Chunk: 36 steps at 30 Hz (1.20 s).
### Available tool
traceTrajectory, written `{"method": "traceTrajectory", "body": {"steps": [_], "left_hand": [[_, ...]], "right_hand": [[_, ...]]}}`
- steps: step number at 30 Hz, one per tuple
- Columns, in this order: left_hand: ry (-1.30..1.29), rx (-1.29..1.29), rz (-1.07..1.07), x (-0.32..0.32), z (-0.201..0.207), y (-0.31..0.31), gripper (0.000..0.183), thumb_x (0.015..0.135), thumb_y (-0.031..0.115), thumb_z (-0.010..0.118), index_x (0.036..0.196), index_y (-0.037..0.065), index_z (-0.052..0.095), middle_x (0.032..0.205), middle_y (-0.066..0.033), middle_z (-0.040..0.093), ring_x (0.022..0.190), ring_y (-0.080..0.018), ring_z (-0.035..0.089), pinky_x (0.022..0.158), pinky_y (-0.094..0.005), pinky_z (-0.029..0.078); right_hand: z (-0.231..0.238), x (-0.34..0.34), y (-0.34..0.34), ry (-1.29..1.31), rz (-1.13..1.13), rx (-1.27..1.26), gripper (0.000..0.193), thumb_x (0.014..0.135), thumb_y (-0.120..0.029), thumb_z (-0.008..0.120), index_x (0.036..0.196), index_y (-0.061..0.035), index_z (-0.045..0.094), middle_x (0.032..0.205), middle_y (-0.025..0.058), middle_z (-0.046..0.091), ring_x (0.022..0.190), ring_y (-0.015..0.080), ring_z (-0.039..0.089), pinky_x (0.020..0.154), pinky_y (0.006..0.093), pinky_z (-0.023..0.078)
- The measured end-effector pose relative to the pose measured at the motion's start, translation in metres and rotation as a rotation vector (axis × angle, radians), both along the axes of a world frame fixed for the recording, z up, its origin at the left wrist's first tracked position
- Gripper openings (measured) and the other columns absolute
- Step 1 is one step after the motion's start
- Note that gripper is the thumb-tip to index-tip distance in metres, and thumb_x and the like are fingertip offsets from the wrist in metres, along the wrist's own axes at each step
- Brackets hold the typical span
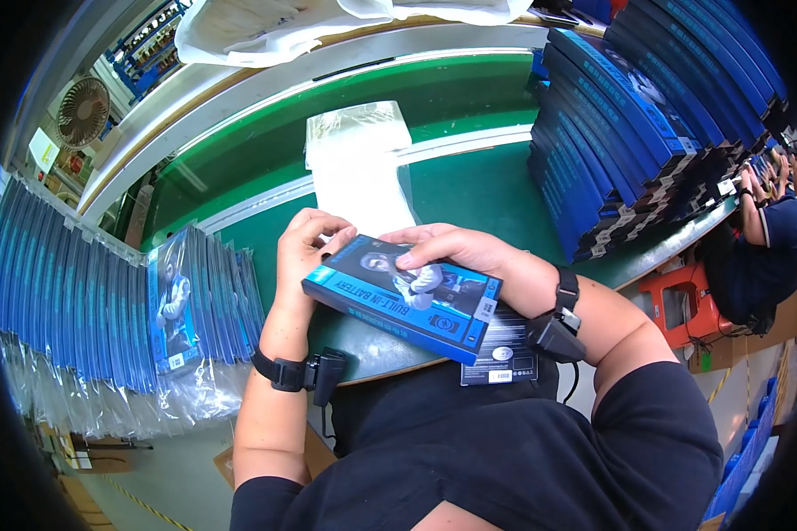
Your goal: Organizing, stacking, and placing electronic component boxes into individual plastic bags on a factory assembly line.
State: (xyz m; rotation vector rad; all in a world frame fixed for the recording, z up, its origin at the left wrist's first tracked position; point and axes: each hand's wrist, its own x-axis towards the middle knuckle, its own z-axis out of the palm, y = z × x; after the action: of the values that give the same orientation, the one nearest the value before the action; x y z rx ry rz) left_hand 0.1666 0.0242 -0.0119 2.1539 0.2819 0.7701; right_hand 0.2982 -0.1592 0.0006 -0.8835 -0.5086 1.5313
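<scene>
I hold a flat blue and black printed box (403, 292), tilted, above the near edge of the green table. My left hand (312, 246) is closed at its far left corner, fingers bent against the edge. My right hand (456, 250) grips the far side, with the thumb lying on the printed face and the other fingers partly hidden behind. Under the box's right end, a dark printed box or card (505, 352) with white labels shows close to my lap. Just beyond my hands lies a pile of clear plastic bags (363, 146).
On the left stand long rows of similar boxes in clear bags (80, 301). Tall stacks of unbagged boxes (593, 142) rise at the right. White plastic sheeting (266, 31) lies on the ledge behind. A red stool (677, 305) and a co-worker (762, 230) are at the far right.
</scene>
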Motion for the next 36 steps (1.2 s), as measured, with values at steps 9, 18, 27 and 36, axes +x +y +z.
{"method": "traceTrajectory", "body": {"steps": [9, 18, 27, 36], "left_hand": [[0.068, -0.131, 0.025, -0.002, 0.001, 0.002, 0.013, 0.065, -0.006, 0.063, 0.076, 0.001, 0.065, 0.08, -0.0028, 0.054, 0.074, -0.0121, 0.052, 0.064, -0.0216, 0.042], [0.064, -0.224, -0.094, 0.008, 0.001, 0.011, 0.027, 0.071, 0.003, 0.062, 0.098, -0.001, 0.064, 0.094, -0.0072, 0.06, 0.089, -0.016, 0.056, 0.082, -0.0265, 0.044], [0.112, -0.441, -0.02, 0.004, 0.007, 0.012, 0.018, 0.074, 0.0, 0.065, 0.093, 0.0, 0.066, 0.087, -0.0035, 0.062, 0.079, -0.0114, 0.059, 0.073, -0.0223, 0.046], [0.051, -0.446, 0.147, 0.009, 0.016, 0.0, 0.013, 0.082, 0.006, 0.063, 0.093, 0.001, 0.065, 0.08, -0.001, 0.064, 0.072, -0.0052, 0.057, 0.06, -0.0196, 0.042]], "right_hand": [[0.015, 0.02, 0.004, 0.013, 0.053, 0.107, 0.062, 0.08, -0.005, 0.061, 0.134, 0.0076, 0.033, 0.116, 0.019, 0.057, 0.093, 0.0191, 0.064, 0.08, 0.0294, 0.054], [0.005, 0.014, 0.023, 0.024, 0.08, 0.104, 0.057, 0.081, -0.011, 0.062, 0.129, 0.0087, 0.039, 0.108, 0.0181, 0.061, 0.088, 0.0186, 0.066, 0.076, 0.0297, 0.055], [0.001, 0.028, 0.023, -0.007, 0.095, 0.131, 0.059, 0.082, -0.005, 0.058, 0.134, 0.0053, 0.034, 0.118, 0.0185, 0.056, 0.095, 0.0197, 0.064, 0.081, 0.0292, 0.054], [0.005, 0.029, 0.009, -0.242, 0.025, -0.01, 0.06, 0.082, -0.005, 0.059, 0.135, 0.0027, 0.034, 0.114, 0.0175, 0.058, 0.09, 0.0196, 0.065, 0.075, 0.0283, 0.055]]}}
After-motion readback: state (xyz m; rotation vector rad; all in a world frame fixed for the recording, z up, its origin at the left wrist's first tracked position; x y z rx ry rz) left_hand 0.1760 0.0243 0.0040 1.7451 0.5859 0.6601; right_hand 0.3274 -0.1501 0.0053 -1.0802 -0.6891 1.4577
